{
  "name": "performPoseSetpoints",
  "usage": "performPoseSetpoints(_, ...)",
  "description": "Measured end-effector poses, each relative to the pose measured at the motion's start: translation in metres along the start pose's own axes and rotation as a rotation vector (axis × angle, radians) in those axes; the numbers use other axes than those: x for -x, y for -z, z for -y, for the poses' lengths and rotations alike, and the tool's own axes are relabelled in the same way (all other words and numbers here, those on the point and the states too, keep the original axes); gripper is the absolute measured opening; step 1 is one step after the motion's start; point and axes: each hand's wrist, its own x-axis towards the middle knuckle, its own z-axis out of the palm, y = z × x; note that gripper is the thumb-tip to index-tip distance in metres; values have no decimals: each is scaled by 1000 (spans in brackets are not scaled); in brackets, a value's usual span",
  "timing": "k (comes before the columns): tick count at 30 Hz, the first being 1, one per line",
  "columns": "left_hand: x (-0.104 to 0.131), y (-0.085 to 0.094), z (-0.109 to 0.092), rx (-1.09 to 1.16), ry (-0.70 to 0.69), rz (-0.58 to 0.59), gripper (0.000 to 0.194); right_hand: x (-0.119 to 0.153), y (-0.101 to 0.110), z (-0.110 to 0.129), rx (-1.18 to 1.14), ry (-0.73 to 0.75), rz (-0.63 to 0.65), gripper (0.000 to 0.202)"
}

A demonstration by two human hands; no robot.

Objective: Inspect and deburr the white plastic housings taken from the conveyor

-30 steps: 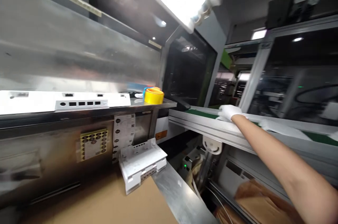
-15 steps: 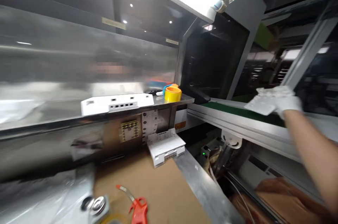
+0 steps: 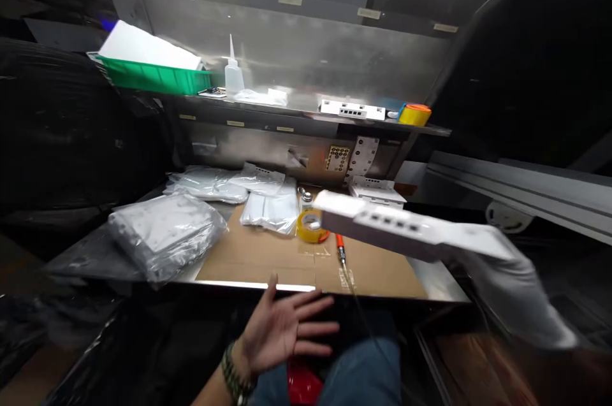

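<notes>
My right hand (image 3: 502,278), in a white glove and blurred, grips the right end of a white plastic housing (image 3: 382,222) with a row of small port openings. The housing is in the air over the right side of the bench; some of my fingers are hidden by it. My left hand (image 3: 275,334) is bare, with a braided bracelet at the wrist. It is open, palm showing and fingers spread, just off the bench's front edge with nothing in it. Beneath the housing lie a yellow tape roll (image 3: 306,231) and an orange-handled tool (image 3: 340,246) on brown cardboard (image 3: 258,259).
Bagged white parts (image 3: 167,227) lie at the left of the bench. On the shelf stand a green bin (image 3: 153,78), a squeeze bottle (image 3: 234,78), a white housing (image 3: 351,110) and yellow tape (image 3: 415,115). A conveyor rail (image 3: 526,192) runs along the right.
The view has swung left and down to the bench. My gloved right hand has come from over the conveyor to the bench with the white housing. My left hand has come into view.
</notes>
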Motion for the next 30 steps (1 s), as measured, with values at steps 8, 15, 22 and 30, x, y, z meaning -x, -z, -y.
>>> performPoseSetpoints(8, 35, -48, -60, 138, -324, 64, 74, 45, -90, 14, -336, 28, 330, 23)
performPoseSetpoints(15, 55, -42, -65, 136, -400, 44, 74, 53, -126, 6, -490, -94, 237, 17)
performPoseSetpoints(22, 42, -16, -92, 211, -392, 11, 71, 45, -160, -11, -482, -212, 179, 19)
performPoseSetpoints(30, 21, 13, -131, 247, -394, -33, 59, 27, -202, -32, -514, -332, 105, 20)
